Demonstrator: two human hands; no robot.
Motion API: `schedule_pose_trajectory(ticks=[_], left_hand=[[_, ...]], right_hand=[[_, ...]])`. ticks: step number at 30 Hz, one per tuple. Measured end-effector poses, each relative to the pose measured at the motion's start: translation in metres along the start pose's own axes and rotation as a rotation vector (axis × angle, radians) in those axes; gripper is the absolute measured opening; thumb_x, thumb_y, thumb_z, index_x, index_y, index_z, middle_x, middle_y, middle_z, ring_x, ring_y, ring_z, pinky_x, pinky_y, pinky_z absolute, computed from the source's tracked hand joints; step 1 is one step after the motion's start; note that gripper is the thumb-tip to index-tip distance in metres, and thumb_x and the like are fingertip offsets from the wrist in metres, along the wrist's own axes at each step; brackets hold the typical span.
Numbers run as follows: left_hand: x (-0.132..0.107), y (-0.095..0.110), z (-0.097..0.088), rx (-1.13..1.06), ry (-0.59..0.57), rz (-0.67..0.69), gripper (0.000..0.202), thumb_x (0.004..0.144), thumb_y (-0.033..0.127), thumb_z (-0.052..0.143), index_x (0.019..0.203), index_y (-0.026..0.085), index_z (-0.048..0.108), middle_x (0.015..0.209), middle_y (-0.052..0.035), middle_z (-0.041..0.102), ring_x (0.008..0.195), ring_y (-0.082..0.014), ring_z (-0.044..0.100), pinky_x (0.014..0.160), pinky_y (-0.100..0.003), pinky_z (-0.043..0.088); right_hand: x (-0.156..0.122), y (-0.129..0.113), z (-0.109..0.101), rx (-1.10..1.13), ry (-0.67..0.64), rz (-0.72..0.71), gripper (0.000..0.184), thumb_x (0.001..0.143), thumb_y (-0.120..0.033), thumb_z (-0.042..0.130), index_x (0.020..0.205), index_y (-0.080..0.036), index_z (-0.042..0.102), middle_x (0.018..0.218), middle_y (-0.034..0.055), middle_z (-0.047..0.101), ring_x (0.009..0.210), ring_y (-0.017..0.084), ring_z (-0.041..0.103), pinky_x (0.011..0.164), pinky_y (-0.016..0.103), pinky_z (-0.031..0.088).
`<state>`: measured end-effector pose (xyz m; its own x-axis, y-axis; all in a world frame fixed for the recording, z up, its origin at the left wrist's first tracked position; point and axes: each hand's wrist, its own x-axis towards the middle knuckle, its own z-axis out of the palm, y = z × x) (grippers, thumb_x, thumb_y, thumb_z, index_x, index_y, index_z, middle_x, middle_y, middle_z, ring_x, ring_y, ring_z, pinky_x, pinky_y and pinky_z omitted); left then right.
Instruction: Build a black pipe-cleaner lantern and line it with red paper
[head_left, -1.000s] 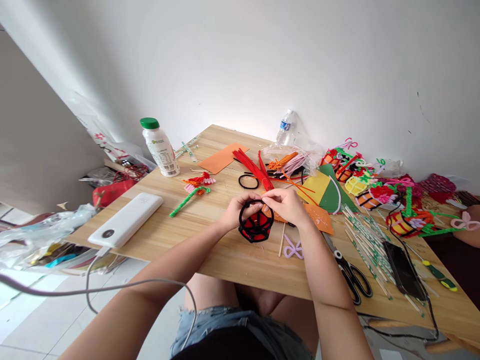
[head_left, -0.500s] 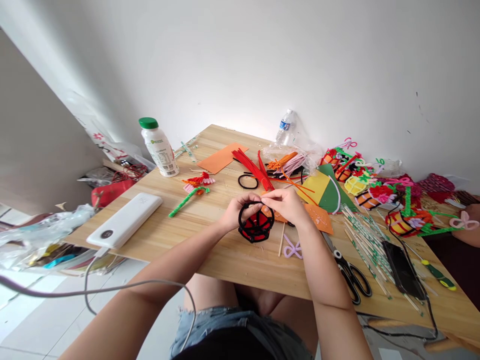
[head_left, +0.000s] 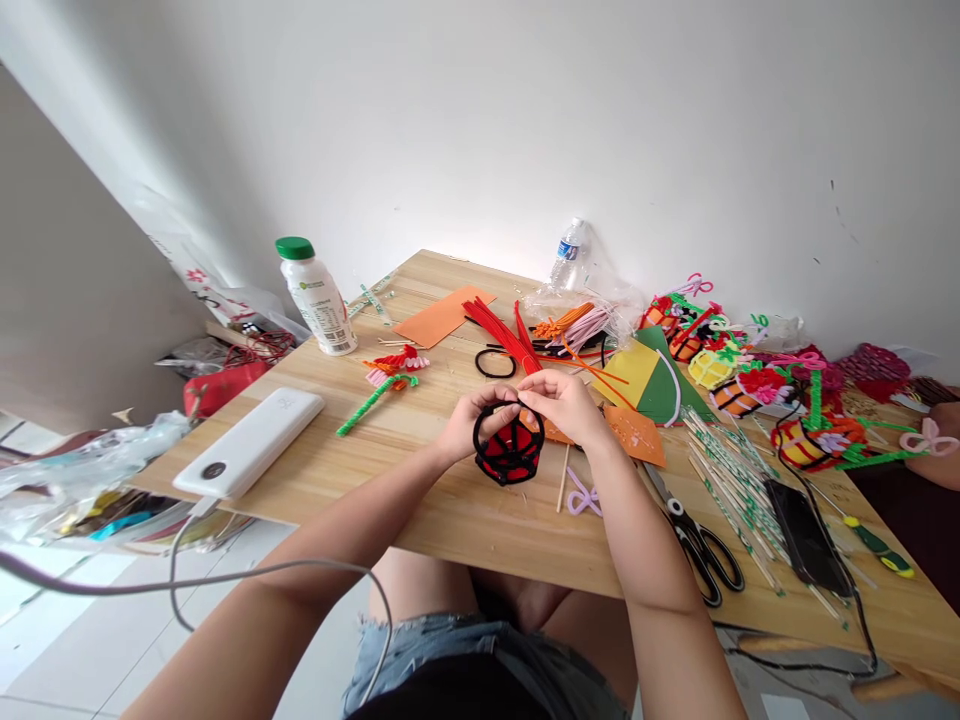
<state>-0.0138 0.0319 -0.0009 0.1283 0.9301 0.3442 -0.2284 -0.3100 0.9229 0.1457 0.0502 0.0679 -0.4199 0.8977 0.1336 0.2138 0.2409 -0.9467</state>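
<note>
While the left hand (head_left: 472, 425)'s grip is holding the black rim of a red-and-black pipe-cleaner basket (head_left: 510, 462) over the worktop (head_left: 420, 500), the right hand (head_left: 561, 402) is pinching at that rim's far edge, its fingertips hiding the join. Red panels and black bands are already forming the body, so work is seemingly nearing the trimmings: flowers like those the decorated baskets (head_left: 714, 370) are wearing aren't yet showing.
</note>
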Motion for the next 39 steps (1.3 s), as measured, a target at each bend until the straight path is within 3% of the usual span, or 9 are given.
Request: schedule_pose_trajectory(ticks=[5,10,17,21,25,33,39], left_hand=[[0.000,-0.002,0.000,-0.013,0.039,-0.094,0.038,0.070,0.046,0.076,0.087,0.015,0.064,0.081,-0.0029,0.067,0.070,-0.0129,0.060,0.067,-0.025,0.048],[0.001,-0.005,-0.001,0.002,0.046,-0.054,0.036,0.070,0.047,0.075,0.085,0.015,0.064,0.084,-0.0029,0.066,0.074,-0.0126,0.060,0.070,-0.024,0.048],[0.000,-0.006,-0.002,0.030,0.008,0.009,0.028,0.075,0.042,0.072,0.084,0.017,0.063,0.083,-0.0021,0.063,0.076,-0.0128,0.058,0.073,-0.024,0.047],[0.001,-0.007,-0.001,0.022,0.015,0.010,0.027,0.076,0.041,0.071,0.084,0.017,0.063,0.084,-0.0019,0.062,0.076,-0.0125,0.057,0.073,-0.024,0.046],[0.001,-0.006,-0.002,0.004,0.038,-0.027,0.029,0.075,0.042,0.072,0.082,0.016,0.061,0.081,-0.0010,0.061,0.072,-0.0113,0.055,0.069,-0.023,0.045],[0.002,-0.006,-0.002,0.028,0.029,-0.014,0.028,0.075,0.041,0.071,0.084,0.016,0.063,0.080,-0.0018,0.062,0.073,-0.0125,0.056,0.070,-0.024,0.045],[0.002,-0.003,-0.002,0.088,-0.002,0.057,0.024,0.079,0.039,0.068,0.083,0.016,0.063,0.082,-0.0028,0.061,0.077,-0.0134,0.056,0.073,-0.025,0.046]], right_hand=[[-0.004,-0.008,-0.007,-0.437,0.026,-0.312,0.016,0.084,-0.022,0.058,0.086,-0.018,0.073,0.080,0.0048,0.072,0.071,0.016,0.065,0.068,0.027,0.051],[-0.005,-0.009,-0.015,-0.580,-0.042,-0.540,0.020,0.088,-0.017,0.054,0.088,-0.019,0.074,0.091,0.0075,0.070,0.081,0.016,0.065,0.073,0.028,0.052],[-0.008,-0.008,-0.016,-0.601,-0.152,-0.462,0.017,0.086,-0.017,0.056,0.094,-0.015,0.070,0.099,0.0087,0.067,0.074,0.014,0.063,0.062,0.023,0.050],[-0.010,-0.010,-0.013,-0.713,-0.105,-0.471,0.017,0.083,-0.013,0.057,0.094,-0.016,0.069,0.094,0.0066,0.068,0.079,0.016,0.063,0.071,0.026,0.050],[-0.013,-0.014,-0.008,-0.841,-0.022,-0.501,0.023,0.084,-0.011,0.056,0.103,-0.017,0.068,0.104,0.0081,0.068,0.085,0.017,0.064,0.074,0.027,0.049],[-0.015,-0.013,-0.001,-1.040,-0.006,-0.570,0.020,0.089,-0.010,0.050,0.089,-0.017,0.069,0.093,0.0071,0.069,0.085,0.017,0.062,0.075,0.026,0.045],[-0.011,-0.010,-0.003,-1.034,-0.059,-0.511,0.019,0.087,-0.010,0.048,0.083,-0.015,0.066,0.086,0.0078,0.068,0.077,0.017,0.060,0.069,0.027,0.042]])
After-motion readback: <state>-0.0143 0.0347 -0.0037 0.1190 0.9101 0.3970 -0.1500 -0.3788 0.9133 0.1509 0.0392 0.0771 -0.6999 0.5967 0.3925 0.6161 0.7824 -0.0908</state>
